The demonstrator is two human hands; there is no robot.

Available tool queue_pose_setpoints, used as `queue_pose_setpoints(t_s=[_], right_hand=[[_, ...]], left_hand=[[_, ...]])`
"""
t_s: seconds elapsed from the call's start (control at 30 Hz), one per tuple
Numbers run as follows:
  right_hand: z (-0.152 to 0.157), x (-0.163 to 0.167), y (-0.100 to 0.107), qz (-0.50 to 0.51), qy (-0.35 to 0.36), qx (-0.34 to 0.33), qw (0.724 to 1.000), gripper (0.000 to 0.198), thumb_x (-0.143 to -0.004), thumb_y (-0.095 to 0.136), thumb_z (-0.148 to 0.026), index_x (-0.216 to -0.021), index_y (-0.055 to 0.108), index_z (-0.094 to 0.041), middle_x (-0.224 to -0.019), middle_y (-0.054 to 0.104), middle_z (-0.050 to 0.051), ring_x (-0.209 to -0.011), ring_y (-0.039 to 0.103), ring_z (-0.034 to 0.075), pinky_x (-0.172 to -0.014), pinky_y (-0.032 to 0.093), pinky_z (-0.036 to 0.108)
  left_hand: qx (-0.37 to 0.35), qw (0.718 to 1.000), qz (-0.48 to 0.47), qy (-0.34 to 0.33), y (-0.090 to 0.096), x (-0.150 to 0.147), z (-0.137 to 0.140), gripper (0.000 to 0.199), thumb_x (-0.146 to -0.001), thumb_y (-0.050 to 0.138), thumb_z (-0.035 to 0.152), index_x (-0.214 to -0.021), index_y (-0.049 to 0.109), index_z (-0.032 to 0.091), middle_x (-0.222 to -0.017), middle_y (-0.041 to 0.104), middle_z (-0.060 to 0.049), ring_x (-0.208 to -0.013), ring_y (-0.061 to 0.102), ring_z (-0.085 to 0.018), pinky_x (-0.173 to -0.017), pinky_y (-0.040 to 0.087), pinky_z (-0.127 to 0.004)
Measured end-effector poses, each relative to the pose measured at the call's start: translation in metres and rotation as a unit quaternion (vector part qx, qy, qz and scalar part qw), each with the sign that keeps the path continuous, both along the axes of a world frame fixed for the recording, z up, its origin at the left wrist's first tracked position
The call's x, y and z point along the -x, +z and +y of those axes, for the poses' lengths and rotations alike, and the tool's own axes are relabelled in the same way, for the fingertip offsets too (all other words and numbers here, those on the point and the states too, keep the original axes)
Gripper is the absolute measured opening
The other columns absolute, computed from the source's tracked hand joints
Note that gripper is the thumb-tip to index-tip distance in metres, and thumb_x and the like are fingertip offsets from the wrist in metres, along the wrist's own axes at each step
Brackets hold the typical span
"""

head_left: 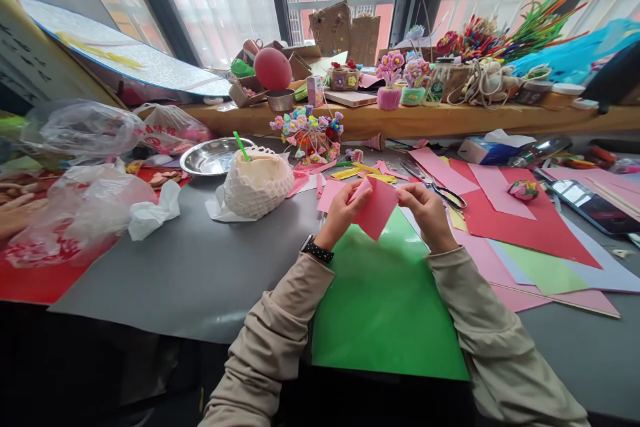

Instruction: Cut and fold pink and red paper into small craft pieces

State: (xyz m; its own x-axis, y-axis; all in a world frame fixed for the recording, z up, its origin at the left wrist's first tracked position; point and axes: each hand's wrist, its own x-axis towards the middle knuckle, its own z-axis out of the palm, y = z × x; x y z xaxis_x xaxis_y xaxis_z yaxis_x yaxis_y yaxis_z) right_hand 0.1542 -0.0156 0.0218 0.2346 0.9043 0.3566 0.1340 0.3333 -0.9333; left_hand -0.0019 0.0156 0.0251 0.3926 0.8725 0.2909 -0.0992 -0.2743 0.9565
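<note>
A square of pink paper (379, 210) is held up in front of me, tilted with one corner pointing down. My left hand (346, 211) pinches its left side, thumb over the front. At the upper right corner, the fingertips of my right hand (424, 210) close on the same sheet. Beneath both hands lies a large green sheet (390, 313). Yellow paper strips (347, 173) and pink scraps are strewn just behind the hands. Scissors (450, 197) rest to the right of my right hand.
A coconut in white foam net (260, 187) with a green straw stands left, before a metal plate (207, 157). Coloured sheets, including a red one (540, 233), and a phone (595, 207) lie right. Another person's hand (20, 210) shows far left. Crafts line the wooden ledge (240, 121).
</note>
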Motion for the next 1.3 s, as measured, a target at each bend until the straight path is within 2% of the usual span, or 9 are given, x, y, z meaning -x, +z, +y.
queue_pose_setpoints(t_s=[0.1,0.3,0.47,0.57,0.73,0.97,1.3], right_hand=[[0.001,0.0,-0.001,-0.019,-0.017,0.012,1.0,0.022,-0.065,0.057,-0.034,-0.077,0.058,-0.016,-0.073,0.058,0.001,-0.066,0.052,0.011,-0.059,0.041,0.024],[-0.004,0.015,0.004,-0.064,0.038,0.018,0.997,0.031,-0.069,0.049,-0.041,-0.088,0.056,-0.018,-0.089,0.057,0.005,-0.078,0.053,0.016,-0.062,0.044,0.027],[-0.004,0.024,0.001,-0.166,-0.01,-0.034,0.985,0.028,-0.066,0.054,-0.035,-0.087,0.054,-0.016,-0.084,0.056,0.005,-0.075,0.053,0.016,-0.06,0.045,0.027],[-0.003,0.023,-0.001,-0.219,-0.058,-0.068,0.972,0.018,-0.071,0.048,-0.028,-0.083,0.056,-0.016,-0.075,0.058,0.004,-0.068,0.053,0.015,-0.06,0.043,0.027],[-0.008,0.023,0.003,-0.294,-0.089,-0.14,0.941,0.013,-0.07,0.048,-0.02,-0.079,0.057,-0.018,-0.075,0.058,0.003,-0.071,0.052,0.016,-0.065,0.042,0.028],[-0.015,0.026,0.011,-0.281,-0.13,-0.161,0.937,0.012,-0.072,0.048,-0.022,-0.078,0.057,-0.02,-0.077,0.058,0.003,-0.076,0.052,0.017,-0.07,0.041,0.029],[-0.018,0.028,0.015,-0.247,-0.124,-0.151,0.949,0.011,-0.072,0.049,-0.025,-0.076,0.058,-0.022,-0.077,0.059,0.002,-0.075,0.054,0.016,-0.069,0.042,0.028]], left_hand=[[0.017,1.0,-0.013,0.01,0.001,-0.001,-0.002,0.037,-0.075,0.04,0.04,-0.101,0.048,0.015,-0.098,0.055,-0.005,-0.086,0.051,-0.015,-0.071,0.04,-0.024],[-0.001,0.998,0.003,0.061,-0.003,-0.008,-0.003,0.036,-0.075,0.041,0.038,-0.101,0.047,0.014,-0.095,0.056,-0.008,-0.083,0.052,-0.016,-0.07,0.041,-0.025],[-0.089,0.987,0.064,0.117,-0.009,-0.01,-0.001,0.028,-0.073,0.046,0.032,-0.095,0.05,0.013,-0.091,0.057,-0.008,-0.084,0.052,-0.017,-0.074,0.04,-0.028],[-0.149,0.975,0.097,0.131,-0.004,-0.008,-0.003,0.023,-0.074,0.045,0.03,-0.089,0.054,0.015,-0.089,0.058,-0.007,-0.083,0.053,-0.016,-0.073,0.041,-0.027],[-0.254,0.94,0.113,0.196,0.006,-0.005,-0.01,0.015,-0.073,0.049,0.025,-0.083,0.057,0.017,-0.083,0.06,-0.004,-0.081,0.053,-0.013,-0.074,0.041,-0.025],[-0.314,0.912,0.134,0.228,0.004,-0.007,-0.016,0.014,-0.073,0.048,0.024,-0.082,0.058,0.02,-0.078,0.062,-0.001,-0.073,0.056,-0.011,-0.068,0.042,-0.023],[-0.333,0.903,0.154,0.224,0.004,-0.008,-0.019,0.014,-0.074,0.047,0.026,-0.08,0.058,0.019,-0.075,0.062,-0.002,-0.07,0.056,-0.011,-0.066,0.042,-0.022]])
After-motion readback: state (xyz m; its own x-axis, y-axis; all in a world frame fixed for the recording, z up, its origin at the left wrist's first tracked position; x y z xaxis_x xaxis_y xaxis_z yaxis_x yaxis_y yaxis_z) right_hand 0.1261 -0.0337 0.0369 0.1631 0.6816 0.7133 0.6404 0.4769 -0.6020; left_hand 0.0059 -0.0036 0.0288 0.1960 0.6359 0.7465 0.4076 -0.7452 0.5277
